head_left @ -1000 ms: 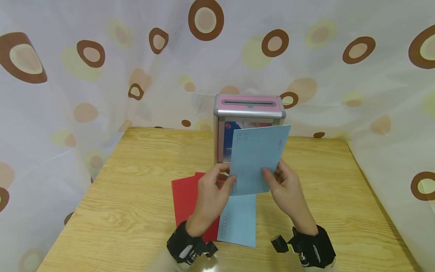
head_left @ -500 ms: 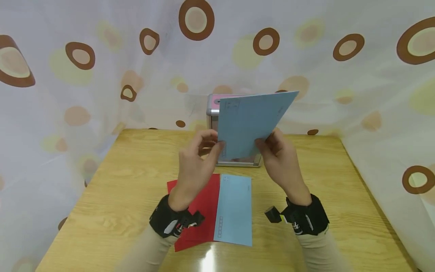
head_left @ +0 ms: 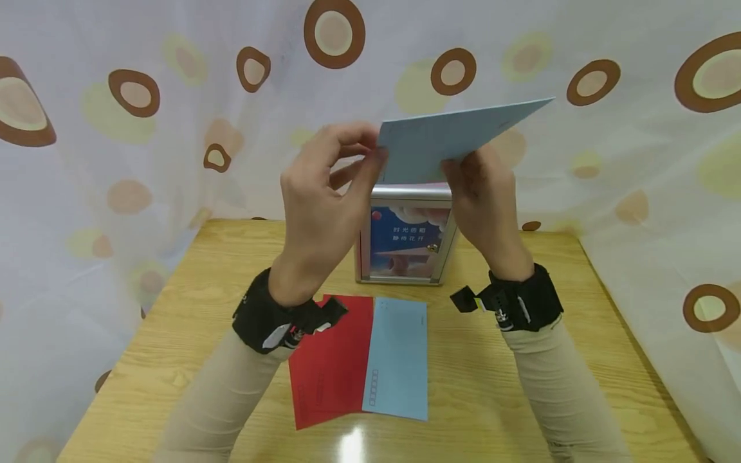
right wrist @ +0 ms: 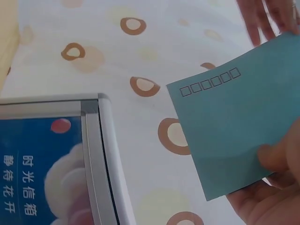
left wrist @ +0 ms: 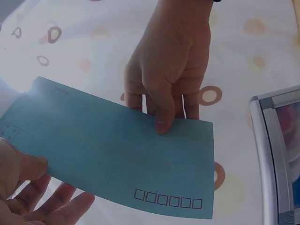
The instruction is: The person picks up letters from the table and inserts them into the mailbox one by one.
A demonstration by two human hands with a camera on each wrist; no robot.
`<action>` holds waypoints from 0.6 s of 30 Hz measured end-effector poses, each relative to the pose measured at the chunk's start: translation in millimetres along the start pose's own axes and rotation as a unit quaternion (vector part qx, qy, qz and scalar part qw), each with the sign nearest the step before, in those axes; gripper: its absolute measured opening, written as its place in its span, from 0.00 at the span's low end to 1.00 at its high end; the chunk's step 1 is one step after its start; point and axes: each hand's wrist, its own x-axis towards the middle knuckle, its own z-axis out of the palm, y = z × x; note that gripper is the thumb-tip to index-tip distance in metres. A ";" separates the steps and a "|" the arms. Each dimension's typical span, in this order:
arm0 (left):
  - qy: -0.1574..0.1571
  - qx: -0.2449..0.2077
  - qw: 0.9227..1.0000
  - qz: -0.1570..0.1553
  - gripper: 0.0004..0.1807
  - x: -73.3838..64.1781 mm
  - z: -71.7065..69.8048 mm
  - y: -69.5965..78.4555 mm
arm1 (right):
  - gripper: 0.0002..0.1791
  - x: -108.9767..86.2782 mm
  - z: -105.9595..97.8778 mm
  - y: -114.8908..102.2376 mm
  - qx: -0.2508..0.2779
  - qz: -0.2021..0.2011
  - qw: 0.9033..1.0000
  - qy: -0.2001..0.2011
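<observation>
Both hands hold a light blue envelope (head_left: pixel 428 141) up in front of the top of a pink and silver letter box (head_left: pixel 402 235), whose slot is hidden behind it. At the envelope's left edge, my left hand (head_left: pixel 324 206) pinches it between thumb and fingers. My right hand (head_left: pixel 486 206) grips the right edge, thumb on the near face. Tilted back, the envelope (left wrist: pixel 117 140) has its end with printed squares nearest the box in the left wrist view. The right wrist view shows the envelope (right wrist: pixel 234 117) apart from the box's frame (right wrist: pixel 101 154).
On the wooden table (head_left: pixel 492 386) in front of the box lie red envelopes (head_left: pixel 336 366), partly overlapped by another light blue envelope (head_left: pixel 396 360). A patterned white curtain (head_left: pixel 370 83) surrounds the table at the back and sides.
Both hands have raised the blue envelope from in front of the box's face to the level of its top. It now leans further back, and the box's front panel shows below it.
</observation>
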 end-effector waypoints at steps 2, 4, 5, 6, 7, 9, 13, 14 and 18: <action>0.001 -0.005 1.000 0.007 0.07 5.5 1.1 1.7 | 0.17 5.5 0.0 3.7 -0.013 -0.008 1.000 0.002; 0.000 -0.010 1.000 0.013 0.07 8.8 2.2 2.5 | 0.17 9.0 0.7 6.1 -0.021 0.002 1.000 0.005; 0.000 -0.012 1.000 0.015 0.07 9.8 2.8 2.8 | 0.17 10.3 1.2 6.4 -0.025 0.006 1.000 0.004; 0.000 -0.011 1.000 0.019 0.06 10.5 3.5 2.8 | 0.16 11.4 1.7 6.4 -0.030 0.013 0.999 0.004; 0.000 -0.010 1.000 0.022 0.06 10.9 4.6 2.7 | 0.16 12.2 1.7 6.4 -0.034 0.017 0.999 0.002; 0.000 -0.006 1.000 0.030 0.06 11.3 6.5 1.8 | 0.15 13.2 2.2 6.3 -0.035 0.028 0.999 0.000; -0.007 0.005 0.999 0.037 0.06 11.4 10.4 -2.5 | 0.16 10.8 4.6 19.2 -0.042 0.043 0.998 -0.006; -0.010 0.003 0.999 0.038 0.06 11.3 11.4 -4.3 | 0.17 8.8 5.4 24.3 -0.040 0.055 0.998 -0.007; -0.018 0.002 0.999 0.031 0.06 8.0 14.5 -13.3 | 0.18 0.9 8.9 44.9 -0.040 0.098 0.994 -0.030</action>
